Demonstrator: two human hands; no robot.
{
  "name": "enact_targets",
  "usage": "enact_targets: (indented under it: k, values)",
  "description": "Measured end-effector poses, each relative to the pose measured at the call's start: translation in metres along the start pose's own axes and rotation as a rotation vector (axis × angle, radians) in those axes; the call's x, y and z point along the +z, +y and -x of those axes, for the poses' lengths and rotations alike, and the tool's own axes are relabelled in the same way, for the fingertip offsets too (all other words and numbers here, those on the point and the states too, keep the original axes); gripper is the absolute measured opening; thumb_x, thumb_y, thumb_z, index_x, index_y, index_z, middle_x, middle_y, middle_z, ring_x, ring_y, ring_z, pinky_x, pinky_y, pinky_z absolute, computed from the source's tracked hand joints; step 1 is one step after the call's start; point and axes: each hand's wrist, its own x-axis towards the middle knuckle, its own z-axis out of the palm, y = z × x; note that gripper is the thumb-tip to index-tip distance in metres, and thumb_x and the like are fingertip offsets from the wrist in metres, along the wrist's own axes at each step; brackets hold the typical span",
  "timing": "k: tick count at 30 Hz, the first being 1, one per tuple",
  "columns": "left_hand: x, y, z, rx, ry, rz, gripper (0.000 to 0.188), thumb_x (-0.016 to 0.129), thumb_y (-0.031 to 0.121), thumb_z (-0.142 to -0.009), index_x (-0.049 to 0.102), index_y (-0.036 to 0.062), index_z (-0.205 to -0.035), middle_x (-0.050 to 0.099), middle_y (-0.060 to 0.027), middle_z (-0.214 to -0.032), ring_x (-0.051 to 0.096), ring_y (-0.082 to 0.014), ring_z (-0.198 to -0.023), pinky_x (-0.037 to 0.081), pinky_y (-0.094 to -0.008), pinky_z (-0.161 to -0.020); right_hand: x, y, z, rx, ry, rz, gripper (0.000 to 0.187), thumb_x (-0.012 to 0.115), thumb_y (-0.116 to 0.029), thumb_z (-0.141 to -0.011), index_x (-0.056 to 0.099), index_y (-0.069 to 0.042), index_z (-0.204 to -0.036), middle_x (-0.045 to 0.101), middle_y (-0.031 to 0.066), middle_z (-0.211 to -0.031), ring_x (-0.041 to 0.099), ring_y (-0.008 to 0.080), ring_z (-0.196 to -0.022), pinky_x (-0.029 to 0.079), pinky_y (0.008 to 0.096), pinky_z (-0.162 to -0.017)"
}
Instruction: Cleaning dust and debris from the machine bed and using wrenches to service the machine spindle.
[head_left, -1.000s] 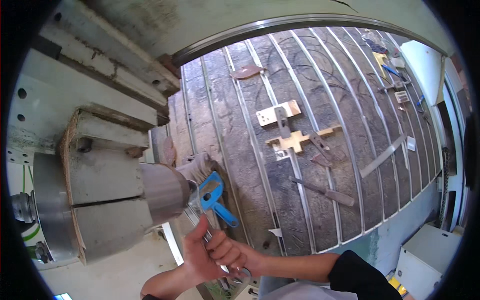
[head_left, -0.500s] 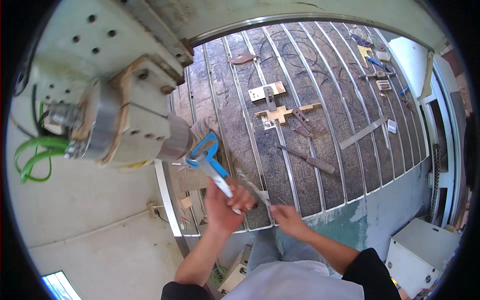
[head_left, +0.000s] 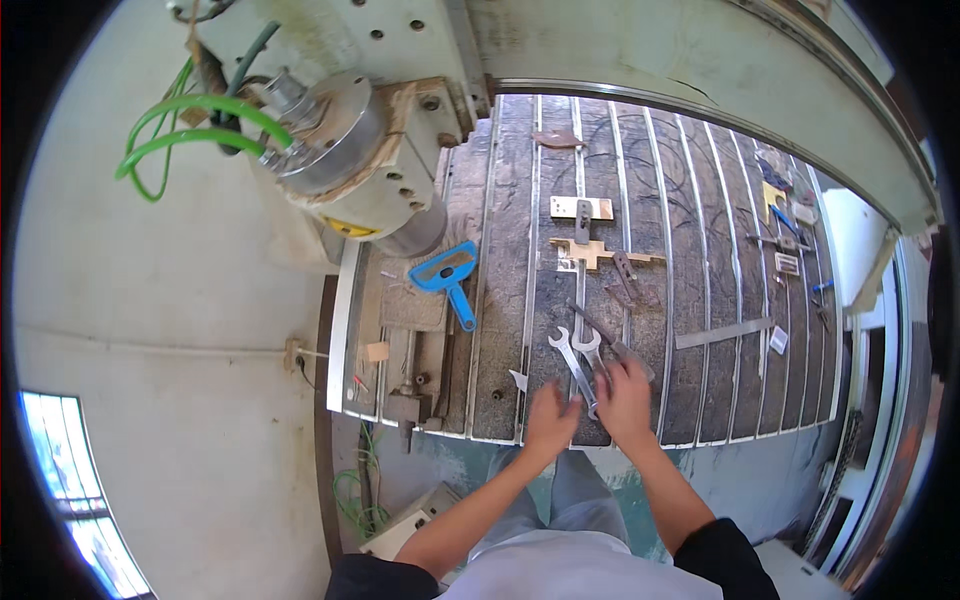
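Two silver open-end wrenches lie side by side near the front edge of the slotted machine bed [head_left: 700, 400]. My left hand [head_left: 550, 420] is just left of the lower end of the left wrench [head_left: 573, 362], apart from it, fingers loosely bent and holding nothing. Over the lower part of the right wrench [head_left: 592, 350] is my right hand [head_left: 625, 402], fingers curled around its handle, which they partly hide. A file-like tool [head_left: 630, 358] with a thick handle lies beside that hand. A blue hand brush [head_left: 448, 275] rests farther left, below the spindle.
A spindle motor [head_left: 350, 150] with green hoses overhangs the bed at left. Clamps hold brass-coloured pieces [head_left: 590, 252] mid-bed. A flat metal bar [head_left: 724, 333] and small tools lie at right. A vise-like metal block [head_left: 405, 408] sits at the front left.
Earlier my left hand held a wrench up by the spindle, and my right held a blurred slender metal tool. Both hands moved right; two wrenches now lie on the bed. The view shifted left.
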Motion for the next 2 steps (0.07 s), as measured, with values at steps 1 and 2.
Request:
enact_targets:
  k: [1,2]
  values:
    - [-0.019,0.008,0.010,-0.038,0.010,0.092,0.053,0.066,0.027,-0.084,0.047,-0.0008,-0.126,0.058,-0.0221,-0.106,0.058,-0.0293,-0.100,0.043,-0.0416,-0.087,0.005,-0.015,-0.023,0.041,-0.089,-0.176,0.022,0.066,-0.015,-0.080,0.061,0.000,-0.095,0.058,0.0212,-0.086,0.059,0.0395,-0.082,0.046,0.0455,-0.069]
    - [-0.046,0.016,0.019,-0.073,0.024,0.186,0.056,0.068,0.027,-0.082,0.047,-0.0007,-0.126,0.055,-0.0272,-0.117,0.054,-0.0315,-0.113,0.038,-0.0449,-0.099,0.005,-0.014,-0.025,0.019,-0.104,-0.182,0.022,0.066,-0.015,-0.080,0.061,0.000,-0.095,0.058,0.0212,-0.086,0.059,0.0395,-0.082,0.046,0.0455,-0.069]
